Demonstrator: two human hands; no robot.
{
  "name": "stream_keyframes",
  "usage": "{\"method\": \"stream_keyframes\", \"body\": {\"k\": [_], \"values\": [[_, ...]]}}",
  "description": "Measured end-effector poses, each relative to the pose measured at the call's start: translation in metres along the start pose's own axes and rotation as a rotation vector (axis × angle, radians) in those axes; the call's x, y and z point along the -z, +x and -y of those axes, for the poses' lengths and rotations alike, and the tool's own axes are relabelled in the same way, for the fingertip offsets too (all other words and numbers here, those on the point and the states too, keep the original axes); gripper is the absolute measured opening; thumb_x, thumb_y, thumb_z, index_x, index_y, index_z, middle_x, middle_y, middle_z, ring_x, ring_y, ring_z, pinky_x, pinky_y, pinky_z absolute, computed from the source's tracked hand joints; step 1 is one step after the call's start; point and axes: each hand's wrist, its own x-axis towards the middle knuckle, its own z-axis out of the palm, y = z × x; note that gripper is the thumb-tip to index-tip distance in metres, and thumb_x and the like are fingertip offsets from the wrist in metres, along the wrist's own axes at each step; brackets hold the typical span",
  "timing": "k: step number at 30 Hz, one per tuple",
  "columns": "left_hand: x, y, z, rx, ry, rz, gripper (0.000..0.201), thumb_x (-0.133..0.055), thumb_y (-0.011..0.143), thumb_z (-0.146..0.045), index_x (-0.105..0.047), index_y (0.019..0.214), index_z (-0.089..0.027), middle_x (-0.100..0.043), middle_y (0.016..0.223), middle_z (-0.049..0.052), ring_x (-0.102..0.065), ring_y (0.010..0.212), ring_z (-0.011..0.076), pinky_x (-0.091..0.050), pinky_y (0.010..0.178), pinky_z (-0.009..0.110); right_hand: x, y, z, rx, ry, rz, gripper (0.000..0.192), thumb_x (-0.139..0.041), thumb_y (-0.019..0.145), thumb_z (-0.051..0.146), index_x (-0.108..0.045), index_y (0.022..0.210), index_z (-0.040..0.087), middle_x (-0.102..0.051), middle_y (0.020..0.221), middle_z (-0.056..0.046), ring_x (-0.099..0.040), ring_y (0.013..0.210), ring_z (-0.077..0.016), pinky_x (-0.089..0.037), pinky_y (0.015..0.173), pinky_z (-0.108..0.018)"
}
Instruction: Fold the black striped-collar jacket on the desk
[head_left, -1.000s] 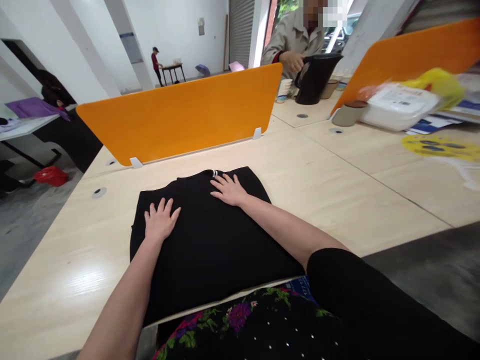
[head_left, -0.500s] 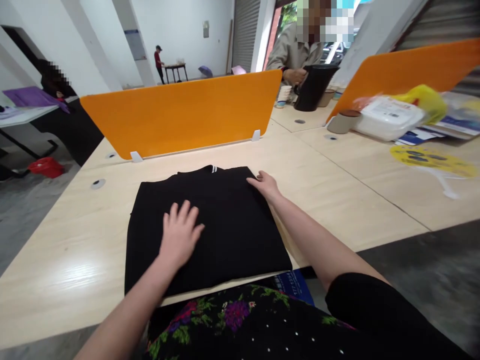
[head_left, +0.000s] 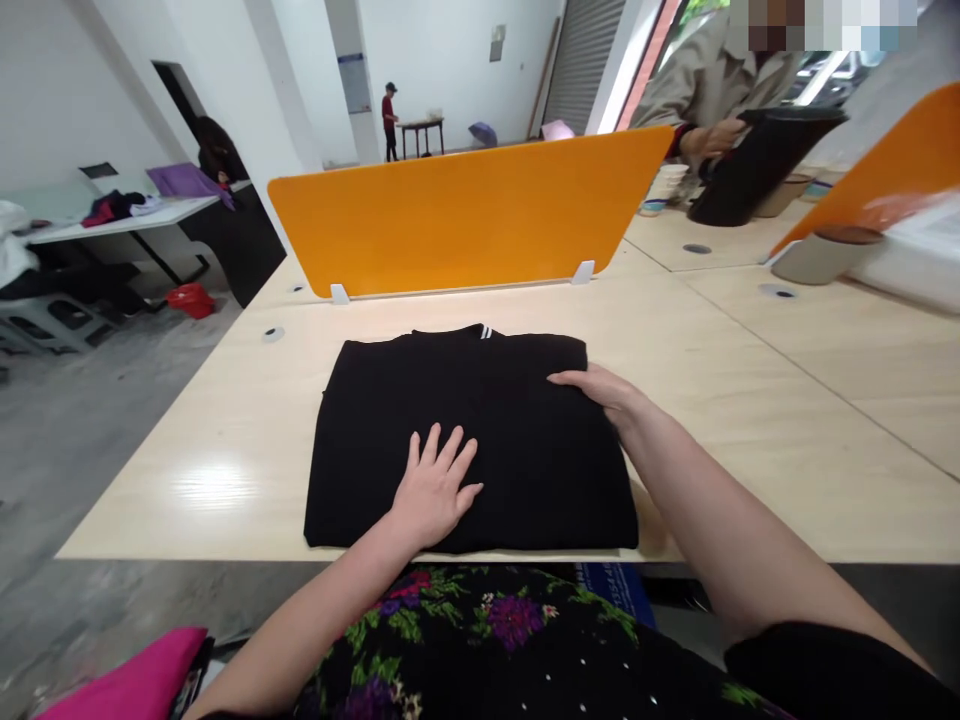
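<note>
A folded black garment [head_left: 390,410] lies flat on the light wooden table [head_left: 750,440], close to its near edge, with a small white-striped tag at its far collar. My left hand [head_left: 435,490] rests flat on the garment's near middle, fingers spread. My right hand [head_left: 604,390] lies on the garment's right edge, fingers pointing left and held flat. Neither hand holds anything.
An orange divider panel [head_left: 465,215] stands across the table behind the garment. Beyond it on the right, a person in a beige jacket [head_left: 697,80] holds a black container [head_left: 757,165]. A grey cup [head_left: 821,255] sits at the right. Pink fabric [head_left: 127,685] shows at the lower left.
My left hand slid from the garment's far left toward its near middle. My right hand moved from the collar to the right edge. The view shifted leftward.
</note>
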Motion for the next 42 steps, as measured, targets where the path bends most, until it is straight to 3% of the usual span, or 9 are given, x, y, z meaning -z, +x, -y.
{"method": "stream_keyframes", "body": {"k": [4,9,12,16,21,26,31,37,42], "values": [[0.004,-0.001,0.003,-0.015,-0.086,0.032,0.058,-0.035,0.094,-0.042,-0.033,0.143,-0.011,-0.031,0.152,0.013,-0.018,0.142,0.0329,-0.021,0.114,0.056,-0.027,-0.020,0.073,-0.127,0.310,0.162,0.021,-0.050,0.073,-0.003,-0.060,0.077,0.015,-0.062,0.063,-0.001,-0.059,0.056,-0.0125,-0.050,0.058,-0.023],[0.017,-0.025,0.023,-0.060,-0.397,0.127,0.047,-0.044,0.088,-0.026,-0.050,0.130,-0.008,-0.048,0.139,0.018,-0.033,0.137,0.0279,-0.022,0.115,0.049,-0.127,-0.038,0.132,-0.100,0.363,0.378,0.036,-0.052,0.072,0.001,-0.054,0.104,0.017,-0.061,0.079,-0.002,-0.059,0.059,-0.0150,-0.056,0.057,-0.033],[0.026,-0.059,0.036,0.128,-0.733,0.163,0.039,-0.047,0.082,-0.021,-0.062,0.118,-0.015,-0.059,0.128,0.013,-0.050,0.122,0.0269,-0.033,0.109,0.046,-0.190,-0.038,0.135,-0.068,0.377,0.586,0.056,-0.059,0.078,0.018,-0.040,0.131,0.023,-0.057,0.116,-0.010,-0.063,0.076,-0.0190,-0.058,0.064,-0.041],[0.037,-0.110,0.041,0.550,-1.348,0.105,0.037,-0.061,0.079,-0.029,-0.064,0.114,-0.018,-0.062,0.126,0.009,-0.051,0.122,0.0284,-0.033,0.109,0.044,-0.226,-0.024,0.101,0.379,-0.086,0.436,0.043,-0.051,0.086,0.022,-0.050,0.129,0.018,-0.051,0.132,-0.012,-0.055,0.110,-0.0234,-0.047,0.094,-0.042],[0.044,-0.127,0.028,0.746,-1.929,-0.214,0.066,-0.075,0.071,-0.037,-0.051,0.131,-0.025,-0.052,0.138,0.009,-0.042,0.132,0.0255,-0.026,0.114,0.044,-0.221,-0.002,0.038,0.782,-0.863,0.243,0.030,-0.040,0.095,0.026,-0.060,0.114,0.015,-0.056,0.126,-0.014,-0.042,0.121,-0.0288,-0.029,0.103,-0.050],[0.051,-0.093,0.018,1.076,-1.763,-0.480,0.050,-0.070,0.075,-0.028,-0.057,0.123,-0.025,-0.061,0.127,0.006,-0.051,0.124,0.0247,-0.041,0.105,0.039,-0.216,-0.010,0.026,0.734,-1.117,0.175,0.036,-0.030,0.097,0.023,-0.062,0.106,0.012,-0.060,0.113,-0.018,-0.049,0.105,-0.0294,-0.039,0.085,-0.043],[0.043,-0.107,0.060,1.160,-1.449,-0.749,0.043,-0.071,0.066,-0.024,-0.063,0.107,-0.019,-0.068,0.113,0.006,-0.059,0.113,0.0241,-0.042,0.103,0.038,-0.163,-0.050,0.024,0.654,-1.172,0.349,0.031,-0.038,0.094,0.024,-0.065,0.100,0.011,-0.063,0.105,-0.018,-0.057,0.097,-0.0285,-0.042,0.073,-0.035],[0.060,-0.129,0.110,1.147,-1.463,-0.480,0.048,-0.081,0.056,-0.037,-0.065,0.095,-0.016,-0.072,0.093,0.007,-0.067,0.092,0.0246,-0.051,0.086,0.036,-0.086,-0.061,0.014,0.579,-0.795,0.584,0.019,-0.051,0.088,0.028,-0.067,0.088,0.019,-0.068,0.082,-0.004,-0.063,0.076,-0.0188,-0.043,0.068,-0.027],[0.077,-0.103,0.118,1.117,-1.491,-0.233,0.053,-0.084,0.056,-0.037,-0.066,0.100,-0.013,-0.072,0.088,0.009,-0.068,0.080,0.0218,-0.053,0.077,0.032,-0.111,-0.028,0.035,0.964,-0.677,0.616,0.055,-0.068,0.078,0.042,-0.055,0.126,0.018,-0.056,0.130,-0.012,-0.048,0.121,-0.0271,-0.038,0.094,-0.037]]}}
